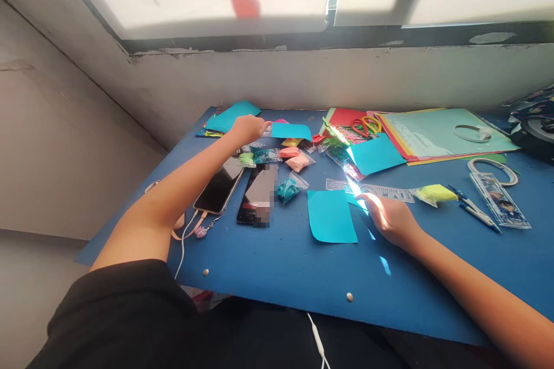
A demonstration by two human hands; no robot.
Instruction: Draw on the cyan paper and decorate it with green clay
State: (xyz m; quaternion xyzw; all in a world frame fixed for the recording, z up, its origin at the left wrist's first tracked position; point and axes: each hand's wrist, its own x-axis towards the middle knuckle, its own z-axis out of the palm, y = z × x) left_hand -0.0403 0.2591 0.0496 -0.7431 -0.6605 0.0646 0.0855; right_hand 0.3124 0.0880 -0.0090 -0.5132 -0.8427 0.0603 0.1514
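Note:
My left hand [250, 128] reaches to the back of the table, fingers closed at the left edge of a small blue paper piece [292, 130]. That paper lies over several small bags of coloured clay. At the front right, my right hand [393, 220] has thumb and finger pinched at a narrow blue paper piece [355, 202], in bright sunlight that washes out the fingertips. A blue paper square [331, 217] with a rounded lower edge lies flat just left of it. Behind the right hand are another blue sheet [375, 154] and a clear stencil ruler [389, 192].
Two phones [220, 185] lie on the blue table [277, 259], one on a white cable. Scissors [366, 127] and coloured sheets [445, 127] sit at the back. Rightward are a yellow clay bag [436, 194], pens [476, 210], a tape roll [492, 172] and a clear case [500, 200].

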